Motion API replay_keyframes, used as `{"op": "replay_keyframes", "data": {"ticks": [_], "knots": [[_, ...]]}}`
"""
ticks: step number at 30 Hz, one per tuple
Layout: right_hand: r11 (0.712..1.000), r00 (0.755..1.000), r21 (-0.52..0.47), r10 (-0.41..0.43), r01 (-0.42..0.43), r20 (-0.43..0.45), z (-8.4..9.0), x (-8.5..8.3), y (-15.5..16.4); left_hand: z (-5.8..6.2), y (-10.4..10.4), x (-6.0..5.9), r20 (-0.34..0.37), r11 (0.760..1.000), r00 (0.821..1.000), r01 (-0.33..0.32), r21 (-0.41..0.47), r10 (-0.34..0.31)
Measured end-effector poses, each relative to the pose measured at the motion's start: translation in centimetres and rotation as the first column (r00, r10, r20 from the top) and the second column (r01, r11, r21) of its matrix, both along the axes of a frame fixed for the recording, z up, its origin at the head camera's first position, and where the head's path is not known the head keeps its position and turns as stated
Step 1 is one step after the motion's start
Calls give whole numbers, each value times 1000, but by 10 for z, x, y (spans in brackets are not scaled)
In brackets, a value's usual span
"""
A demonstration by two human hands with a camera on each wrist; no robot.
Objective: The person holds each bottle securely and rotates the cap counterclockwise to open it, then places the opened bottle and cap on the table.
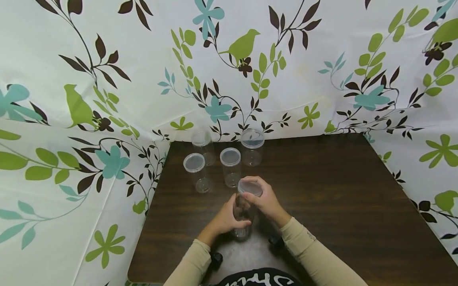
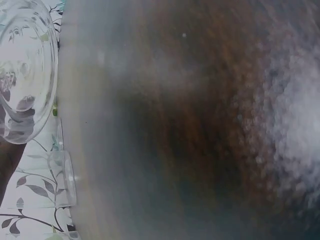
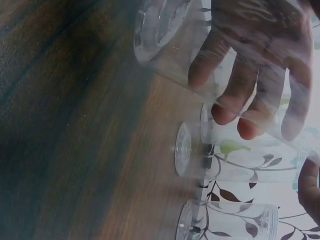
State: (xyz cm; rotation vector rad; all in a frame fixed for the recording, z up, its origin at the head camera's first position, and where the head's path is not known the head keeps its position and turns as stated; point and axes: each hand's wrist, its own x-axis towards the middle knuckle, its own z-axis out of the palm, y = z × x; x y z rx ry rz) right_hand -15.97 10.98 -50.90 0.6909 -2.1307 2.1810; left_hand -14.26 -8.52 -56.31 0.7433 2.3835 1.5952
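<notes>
A clear plastic jar (image 1: 241,233) is held above the near part of the table, a little tilted. My left hand (image 1: 225,216) grips its body from the left, the thumb across the near side. Round the jar's lid (image 1: 251,187) curl the fingers and thumb of my right hand (image 1: 267,201). In the right wrist view, the left fingers (image 3: 252,102) show through the transparent wall of the jar (image 3: 172,55). The left wrist view catches the jar's round base (image 2: 30,70) at its left edge.
Several lidded clear jars stand at the back left of the dark wooden table (image 1: 322,190): a front left jar (image 1: 195,163), a front right jar (image 1: 230,158), a back left jar (image 1: 202,139) and a back right jar (image 1: 252,140). A patterned curtain (image 1: 143,71) hangs behind.
</notes>
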Motion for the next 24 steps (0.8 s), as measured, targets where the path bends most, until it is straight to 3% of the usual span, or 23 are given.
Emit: {"op": "replay_keyframes", "data": {"ticks": [9,13,18,24], "knots": [[997,998,-54,49,-47,35,1,-3,0,-4,-1,-2,-26,998,999,25,59,-24],[992,992,-56,120,-117,44,3,-5,5,0,-2,-2,32,989,995,93,112,-97],[965,967,-78,252,-249,31,1,-8,15,4,-2,-2,103,970,974,187,152,-204],[957,959,-72,281,-282,-29,-3,-14,17,4,-4,-5,148,958,958,216,189,-245]]}}
